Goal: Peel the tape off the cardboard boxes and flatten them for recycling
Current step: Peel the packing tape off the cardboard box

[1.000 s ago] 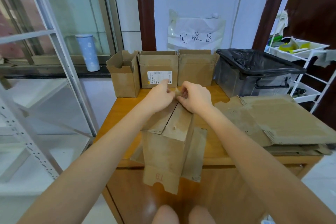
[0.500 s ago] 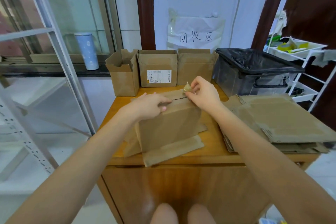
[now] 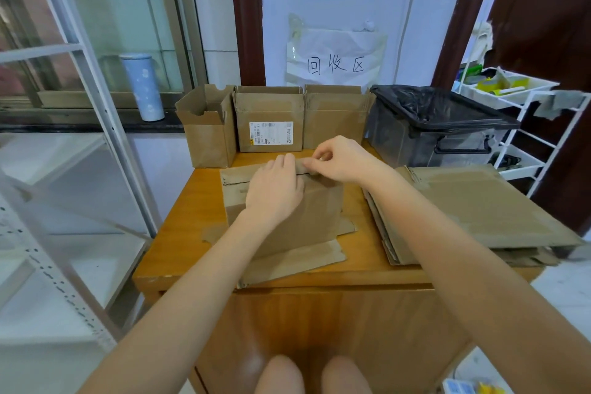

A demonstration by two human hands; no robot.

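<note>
Cardboard everywhere on a wooden table (image 3: 179, 233) at frame centre, seen from above. Far left: white metal shelving (image 3: 80, 150) and a pale blue tumbler (image 3: 142, 86) on a sill. Along the table's back edge, centre frame: three upright boxes (image 3: 270, 120) in a row, the middle one labelled, none yet flattened.

Centre, in front of that row: the box being worked on (image 3: 307, 221), lying on the table with loose flaps spread beneath. Left hand (image 3: 275, 192) laid flat on its top face, fingers straight and pressing down, steadying. Just right of it, right hand (image 3: 339, 158) with fingers curled, thumb and forefinger pinching at the top seam beside the left fingertips; probably a tape end (image 3: 311, 166), though too small and brown-on-brown to tell for sure.

Right of centre: a grey bin with a black liner (image 3: 447, 118). Right edge: a stack of flattened cardboard (image 3: 479, 205) overhanging the table, and a white cart (image 3: 524, 112) behind.

Step in hand, by judgement: starting the peel along the seam. Next move likely calling for a firm hold from the left hand and a slow, low pull along the seam, then folding flat and adding to the stack.
</note>
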